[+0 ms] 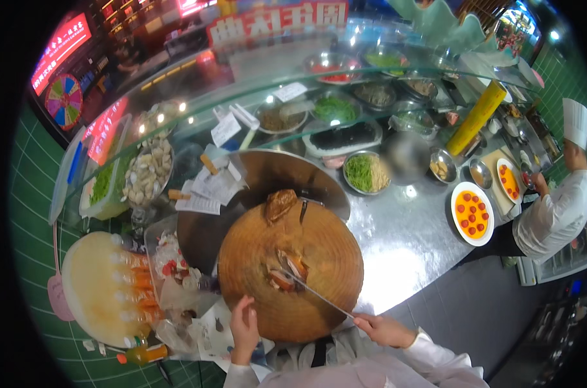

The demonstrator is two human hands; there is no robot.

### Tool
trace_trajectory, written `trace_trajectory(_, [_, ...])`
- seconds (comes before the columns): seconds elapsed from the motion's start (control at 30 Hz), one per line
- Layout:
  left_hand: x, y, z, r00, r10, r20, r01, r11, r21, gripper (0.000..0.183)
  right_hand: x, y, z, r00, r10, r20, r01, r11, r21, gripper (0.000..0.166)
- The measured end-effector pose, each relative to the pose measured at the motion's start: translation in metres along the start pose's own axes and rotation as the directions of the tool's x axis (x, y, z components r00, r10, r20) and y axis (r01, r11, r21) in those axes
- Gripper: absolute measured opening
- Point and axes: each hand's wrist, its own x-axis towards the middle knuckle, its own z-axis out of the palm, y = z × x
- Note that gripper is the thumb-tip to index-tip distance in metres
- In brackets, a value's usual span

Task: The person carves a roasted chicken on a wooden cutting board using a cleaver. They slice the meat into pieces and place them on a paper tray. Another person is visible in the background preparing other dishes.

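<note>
A thick round wooden chopping block [322, 262] stands in front of me. My right hand [384, 330] grips the handle of a knife [325, 299], seen nearly edge-on, whose blade reaches the cut pieces of browned meat [282, 280] near the block's middle. Above the block's near left edge is my left hand [245, 326], its fingers apart and slightly curled, holding nothing. A larger piece of browned roast meat [280, 205] lies at the block's far edge, with a dark narrow tool [303, 211] beside it.
Behind the block rises a curved metal sheet [317, 177]. An oval plate of red balls on orange [472, 214] sits at the right; a co-worker [555, 208] stands beyond. Bottles of orange drink [140, 293] line the left. Food bowls [367, 173] sit under a glass guard [274, 136].
</note>
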Motion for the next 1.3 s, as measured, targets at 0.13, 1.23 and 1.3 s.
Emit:
trace_trajectory(0.13, [0.000, -0.001, 0.001, 1.000, -0.006, 0.014, 0.006, 1.000, 0.001, 0.032, -0.016, 0.013, 0.000, 0.995, 0.095, 0.016, -0.096, 0.993, 0.071, 0.051])
trace_trajectory(1.23, [0.057, -0.027, 0.062, 0.974, -0.205, 0.094, 0.221, 0.951, -0.215, 0.021, -0.022, 0.059, 0.024, 0.993, 0.117, 0.019, -0.111, 0.864, 0.491, 0.041])
trace_trajectory(1.3, [0.059, -0.029, 0.061, 0.965, -0.242, 0.103, 0.260, 0.935, -0.241, 0.020, -0.024, 0.061, 0.028, 0.993, 0.112, 0.024, -0.108, 0.858, 0.502, 0.042])
